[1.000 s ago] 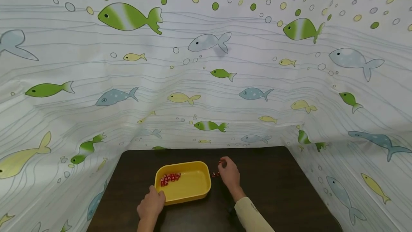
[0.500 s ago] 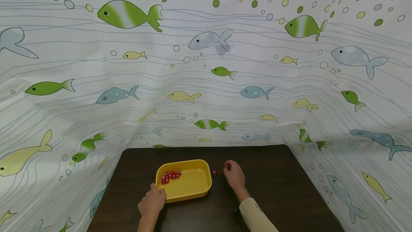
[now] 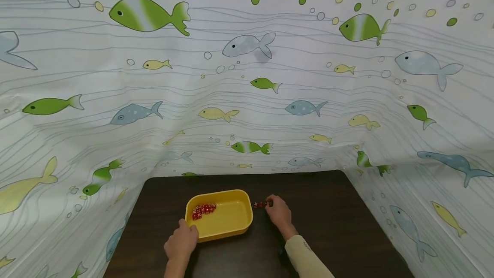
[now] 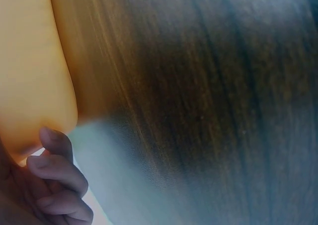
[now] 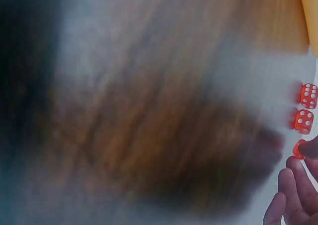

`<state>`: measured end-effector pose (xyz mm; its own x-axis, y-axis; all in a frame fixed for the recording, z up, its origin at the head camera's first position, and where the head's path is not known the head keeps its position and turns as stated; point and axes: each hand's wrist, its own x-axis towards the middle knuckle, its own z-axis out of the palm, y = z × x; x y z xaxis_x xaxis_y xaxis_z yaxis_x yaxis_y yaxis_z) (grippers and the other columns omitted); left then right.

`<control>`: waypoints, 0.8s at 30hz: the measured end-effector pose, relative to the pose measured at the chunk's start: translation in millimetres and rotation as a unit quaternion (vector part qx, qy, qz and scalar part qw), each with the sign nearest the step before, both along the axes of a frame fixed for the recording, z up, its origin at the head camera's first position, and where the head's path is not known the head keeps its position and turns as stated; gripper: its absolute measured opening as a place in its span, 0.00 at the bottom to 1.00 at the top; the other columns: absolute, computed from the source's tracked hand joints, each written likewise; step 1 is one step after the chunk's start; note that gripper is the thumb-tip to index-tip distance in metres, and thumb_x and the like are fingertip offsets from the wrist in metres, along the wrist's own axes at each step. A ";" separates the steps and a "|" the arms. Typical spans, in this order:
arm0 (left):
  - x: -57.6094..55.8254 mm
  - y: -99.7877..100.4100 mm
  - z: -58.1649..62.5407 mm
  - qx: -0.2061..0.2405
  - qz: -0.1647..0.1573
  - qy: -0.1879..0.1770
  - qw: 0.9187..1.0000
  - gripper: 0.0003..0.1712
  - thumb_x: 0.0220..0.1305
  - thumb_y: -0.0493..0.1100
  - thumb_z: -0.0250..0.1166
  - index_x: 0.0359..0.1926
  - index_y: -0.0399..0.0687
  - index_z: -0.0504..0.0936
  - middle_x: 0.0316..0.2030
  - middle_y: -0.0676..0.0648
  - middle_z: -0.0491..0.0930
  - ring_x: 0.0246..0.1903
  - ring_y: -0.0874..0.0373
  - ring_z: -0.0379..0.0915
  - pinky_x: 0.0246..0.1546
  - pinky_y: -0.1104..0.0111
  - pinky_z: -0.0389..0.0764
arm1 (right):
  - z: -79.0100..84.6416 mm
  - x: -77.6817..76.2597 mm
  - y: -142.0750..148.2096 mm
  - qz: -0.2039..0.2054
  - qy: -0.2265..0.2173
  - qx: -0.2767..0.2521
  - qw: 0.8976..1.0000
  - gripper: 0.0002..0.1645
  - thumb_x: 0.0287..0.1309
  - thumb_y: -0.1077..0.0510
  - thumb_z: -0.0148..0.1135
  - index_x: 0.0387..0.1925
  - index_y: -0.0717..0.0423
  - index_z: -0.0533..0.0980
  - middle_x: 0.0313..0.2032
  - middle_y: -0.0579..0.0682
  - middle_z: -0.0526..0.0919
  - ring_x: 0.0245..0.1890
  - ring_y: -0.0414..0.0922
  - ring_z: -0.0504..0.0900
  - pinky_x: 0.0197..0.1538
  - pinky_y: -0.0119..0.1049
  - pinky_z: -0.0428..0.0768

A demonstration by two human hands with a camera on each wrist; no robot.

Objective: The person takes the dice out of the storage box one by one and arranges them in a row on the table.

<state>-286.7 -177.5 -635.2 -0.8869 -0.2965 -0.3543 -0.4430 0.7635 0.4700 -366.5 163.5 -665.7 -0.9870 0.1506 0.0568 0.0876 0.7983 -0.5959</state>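
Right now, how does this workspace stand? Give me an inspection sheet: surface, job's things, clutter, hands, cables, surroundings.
Surface: dark wood-grain table.
Job's things: yellow tray with red dice bunched toward its left end; two loose dice off its right side.
Clutter: a dark shape by the right sleeve, too unclear to name.
Hands: left hand grips the tray's near-left corner; right hand pinches a third die.
Cables: nothing seen.
Surroundings: white fish-print sheeting behind the table and on both sides.

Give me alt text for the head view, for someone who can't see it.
A left hand grips a yellow rectangular tray holding small red dice; the right hand pinches another red die beside two more dice on a dark brown table. A white sheet printed with fish hangs behind.
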 end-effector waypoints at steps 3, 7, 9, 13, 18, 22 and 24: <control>-0.7 0.8 -0.2 -0.001 -0.001 0.001 1.000 0.35 0.78 0.52 0.50 0.70 0.25 0.61 0.31 0.38 0.74 0.30 0.44 0.73 0.37 0.51 0.73 | -0.5 -1.9 2.3 0.010 -0.008 0.005 1.000 0.12 0.67 0.56 0.71 0.51 0.48 0.86 0.45 0.48 0.88 0.39 0.44 0.83 0.41 0.51 0.82; -1.4 1.2 -1.5 -0.006 0.001 0.003 1.000 0.34 0.79 0.52 0.50 0.68 0.25 0.62 0.30 0.38 0.74 0.29 0.44 0.73 0.36 0.51 0.73 | 0.2 -3.1 2.7 0.030 -0.013 0.005 0.999 0.12 0.68 0.57 0.70 0.51 0.49 0.86 0.45 0.48 0.87 0.39 0.45 0.83 0.41 0.50 0.83; -0.6 0.3 -2.2 -0.009 0.000 0.006 1.000 0.34 0.78 0.51 0.49 0.68 0.25 0.62 0.30 0.38 0.74 0.29 0.44 0.73 0.36 0.51 0.73 | 0.8 -3.6 1.5 0.035 -0.012 0.004 0.999 0.12 0.68 0.57 0.70 0.51 0.50 0.86 0.45 0.48 0.87 0.39 0.45 0.83 0.41 0.51 0.83; -1.0 1.0 -2.2 -0.012 0.002 0.012 1.000 0.33 0.78 0.51 0.49 0.68 0.25 0.63 0.29 0.39 0.74 0.28 0.45 0.73 0.35 0.52 0.73 | 1.3 -5.1 -0.9 0.038 -0.015 0.006 0.999 0.12 0.68 0.58 0.70 0.51 0.50 0.86 0.45 0.49 0.87 0.39 0.45 0.83 0.43 0.51 0.83; -1.6 2.5 -2.0 -0.012 0.007 0.013 1.000 0.32 0.78 0.50 0.49 0.68 0.26 0.63 0.29 0.39 0.73 0.28 0.45 0.73 0.35 0.53 0.72 | 1.2 -6.0 -2.2 0.046 -0.016 0.009 0.999 0.12 0.68 0.58 0.70 0.52 0.51 0.85 0.45 0.49 0.86 0.40 0.46 0.82 0.45 0.53 0.83; -2.0 2.8 -1.7 -0.012 0.010 0.010 1.000 0.33 0.77 0.50 0.50 0.68 0.26 0.63 0.29 0.39 0.73 0.28 0.45 0.73 0.35 0.53 0.72 | 1.2 -6.7 -2.8 0.051 -0.018 0.010 0.998 0.12 0.68 0.58 0.70 0.52 0.50 0.85 0.45 0.49 0.85 0.40 0.46 0.82 0.45 0.53 0.83; -1.9 2.7 -1.7 -0.014 0.010 0.010 1.000 0.33 0.77 0.50 0.50 0.68 0.26 0.63 0.29 0.39 0.73 0.28 0.45 0.73 0.35 0.53 0.73 | 0.8 -6.9 -3.1 0.053 -0.021 0.009 0.998 0.12 0.68 0.58 0.70 0.52 0.50 0.85 0.45 0.49 0.85 0.40 0.46 0.82 0.45 0.53 0.83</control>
<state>-288.6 -174.7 -636.9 -0.8877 -0.3232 -0.3280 -0.4485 0.7681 0.4570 -373.4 160.4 -664.9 -0.9988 0.0453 0.0165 0.0273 0.8146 -0.5794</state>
